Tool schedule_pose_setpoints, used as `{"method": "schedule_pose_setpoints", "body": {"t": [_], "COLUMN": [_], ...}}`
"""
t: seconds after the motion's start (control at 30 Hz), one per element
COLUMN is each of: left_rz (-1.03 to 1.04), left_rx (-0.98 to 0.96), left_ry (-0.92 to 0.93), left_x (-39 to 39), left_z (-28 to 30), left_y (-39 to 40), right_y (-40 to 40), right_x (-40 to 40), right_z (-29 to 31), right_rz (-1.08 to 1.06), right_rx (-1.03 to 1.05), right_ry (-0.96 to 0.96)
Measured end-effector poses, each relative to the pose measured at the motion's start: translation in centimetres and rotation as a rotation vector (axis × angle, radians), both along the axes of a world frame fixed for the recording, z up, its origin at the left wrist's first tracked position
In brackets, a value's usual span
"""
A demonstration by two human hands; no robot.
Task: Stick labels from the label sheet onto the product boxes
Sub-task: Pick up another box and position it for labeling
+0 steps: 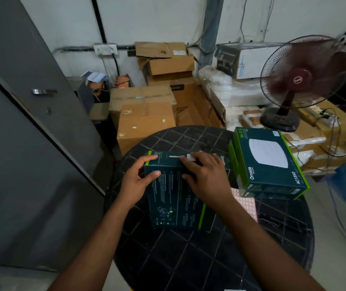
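Note:
A dark green product box (172, 198) stands tilted on the round black table (210, 255). My left hand (140, 179) grips its upper left corner, thumb on the near face and fingers over the top edge. My right hand (205, 175) lies across the box's top edge, its fingers pressing on a small white label (191, 156) there. The pink label sheet (246, 203) lies flat on the table to the right, partly hidden under my right wrist. A stack of green product boxes (271, 164) sits at the table's right side.
Brown cartons (147, 120) are piled behind the table. A maroon pedestal fan (300, 80) stands at the back right, with cables trailing beside it. A grey metal door (20, 122) fills the left side.

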State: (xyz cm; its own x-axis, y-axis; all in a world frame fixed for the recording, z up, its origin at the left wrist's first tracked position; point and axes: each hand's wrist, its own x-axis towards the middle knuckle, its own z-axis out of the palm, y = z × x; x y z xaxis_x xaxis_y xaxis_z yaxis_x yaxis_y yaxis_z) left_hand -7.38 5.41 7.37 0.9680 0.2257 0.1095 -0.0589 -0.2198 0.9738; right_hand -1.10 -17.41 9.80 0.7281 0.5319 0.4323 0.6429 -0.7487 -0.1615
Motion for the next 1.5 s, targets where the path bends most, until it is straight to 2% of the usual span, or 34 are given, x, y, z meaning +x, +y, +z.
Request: {"method": "schedule_pose_setpoints", "body": {"t": [0.23, 0.37, 0.53, 0.63, 0.8, 0.93, 1.17, 1.27, 1.33, 1.4, 1.43, 1.5], "left_rz": [0.024, 0.014, -0.002, -0.022, -0.020, -0.031, 0.022, 0.050, 0.142, 0.262, 0.280, 0.217], "left_rx": [-0.031, -0.079, -0.126, -0.077, -0.057, -0.056, -0.060, -0.022, 0.203, 0.671, 0.875, 1.097], "left_ry": [-0.090, -0.127, -0.135, -0.126, -0.113, -0.111, -0.143, -0.171, -0.211, -0.165, -0.126, -0.073], "left_x": [-0.7, -0.8, -0.7, -0.7, -1.1, -1.0, -0.7, -0.7, -1.2, -1.7, -1.9, -2.1], "left_z": [-0.3, -1.0, -1.4, -1.6, -1.7, -1.8, -1.8, -1.4, -1.0, -0.4, -0.2, 0.4], "left_y": [0.5, 0.4, 0.4, 1.0, 0.9, 0.5, -0.2, -0.7, -1.5, -3.3, -4.6, -7.5], "right_y": [7.1, 6.8, 6.9, 5.1, -1.9, -5.3, -6.4, -8.1, -7.9, -7.8, -7.9, -8.2], "right_x": [-0.4, -1.0, -1.4, -1.3, 0.1, 0.1, 0.4, -0.3, -0.7, -0.6, -0.4, -0.2], "right_z": [0.3, 0.2, 0.0, 0.2, -0.2, -1.4, -1.0, -1.1, -1.2, -1.4, -1.5, -1.5], "right_rz": [0.229, 0.162, 0.140, 0.170, 0.042, 0.043, 0.033, -0.062, -0.090, -0.095, -0.092, -0.082], "right_rx": [0.269, 0.400, 0.347, 0.306, 0.251, 0.556, 0.610, 0.732, 0.775, 0.820, 0.838, 0.829], "right_ry": [0.030, 0.040, 0.040, 0.083, 0.081, 0.277, 0.302, 0.312, 0.329, 0.372, 0.397, 0.423]}}
